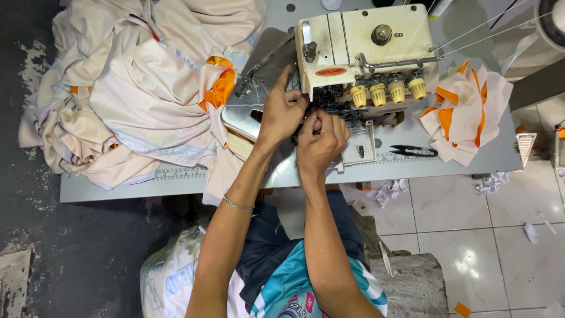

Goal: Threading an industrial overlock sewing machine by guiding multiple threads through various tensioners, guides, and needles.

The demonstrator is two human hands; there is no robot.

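A cream overlock sewing machine (365,41) with several yellow tension knobs (387,90) stands on a grey table (118,187). My left hand (281,112) rests at the machine's dark needle area, index finger pointing up along its left side. My right hand (321,141) is just beside it, fingers pinched together at the same dark opening, perhaps on thread; what they hold is too small to see. A silver bracelet (238,204) is on my left wrist.
A big heap of cream and orange fabric (135,88) covers the table's left half. A smaller folded stack (471,112) lies right of the machine, black thread snips (414,151) in front of it. Fabric scraps (388,191) litter the tiled floor.
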